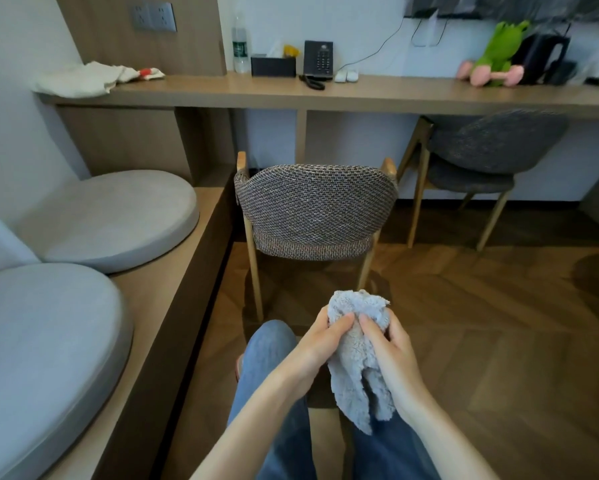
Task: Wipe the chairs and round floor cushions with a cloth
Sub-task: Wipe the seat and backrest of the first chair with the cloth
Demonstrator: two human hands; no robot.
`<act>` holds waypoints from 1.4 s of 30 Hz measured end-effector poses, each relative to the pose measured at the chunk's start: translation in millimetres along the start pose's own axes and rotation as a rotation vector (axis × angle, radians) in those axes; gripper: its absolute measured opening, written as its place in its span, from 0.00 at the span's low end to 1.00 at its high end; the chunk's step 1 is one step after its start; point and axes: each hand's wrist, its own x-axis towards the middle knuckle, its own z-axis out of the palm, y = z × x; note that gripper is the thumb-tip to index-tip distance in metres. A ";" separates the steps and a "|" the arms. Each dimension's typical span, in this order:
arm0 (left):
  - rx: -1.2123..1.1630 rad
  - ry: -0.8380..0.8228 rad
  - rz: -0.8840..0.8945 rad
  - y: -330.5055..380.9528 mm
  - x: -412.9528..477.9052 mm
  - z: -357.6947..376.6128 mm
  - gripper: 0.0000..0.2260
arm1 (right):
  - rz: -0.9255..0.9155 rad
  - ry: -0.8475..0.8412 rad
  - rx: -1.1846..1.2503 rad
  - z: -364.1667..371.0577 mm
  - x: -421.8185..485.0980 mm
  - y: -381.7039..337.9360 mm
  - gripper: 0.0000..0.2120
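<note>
Two round pale-grey floor cushions [41,358] lie on the low wooden platform [173,289], left of the person. Centre: left hand [315,344] and right hand [391,351] both grip a fluffy grey-blue cloth [360,368], fingers curled round the bunched top, long end hanging down. Straight ahead of the cloth, apart from it, stands the woven brown-grey chair with wooden legs [315,206], backrest towards the person; neither hand looks nearer. Far right: a dark grey upholstered chair [488,150] under the desk. Likely no wiping begun yet.

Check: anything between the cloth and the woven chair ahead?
Only bare wood floor separates the cloth from the woven chair in the head view.
</note>
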 end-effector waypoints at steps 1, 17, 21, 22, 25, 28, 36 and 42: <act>-0.003 0.006 -0.005 -1.3 -2.7 -1.2 0.13 | -0.012 -0.004 -0.013 1.2 -1.5 1.5 0.12; -0.155 0.295 0.005 -11.3 10.9 -64.6 0.21 | 0.132 -0.158 0.005 38.5 47.8 11.7 0.07; -0.196 0.359 -0.035 -15.9 39.5 -94.2 0.19 | 0.165 -0.189 -0.017 63.2 91.4 23.3 0.07; -0.207 0.382 -0.048 -16.7 49.3 -103.6 0.19 | 0.176 -0.201 -0.028 71.5 105.3 26.7 0.08; -0.247 0.464 -0.098 -17.5 84.8 -136.4 0.19 | 0.211 -0.238 -0.084 100.5 152.0 35.6 0.11; -0.331 0.512 -0.153 -12.9 125.6 -168.4 0.17 | 0.246 -0.289 -0.131 130.4 201.6 45.3 0.11; -0.475 0.624 -0.221 -26.0 208.3 -233.0 0.11 | 0.386 -0.501 -0.164 182.2 289.6 74.1 0.17; -0.410 0.697 -0.150 -68.1 259.4 -274.5 0.05 | 0.139 -0.634 -0.311 208.4 327.7 122.3 0.22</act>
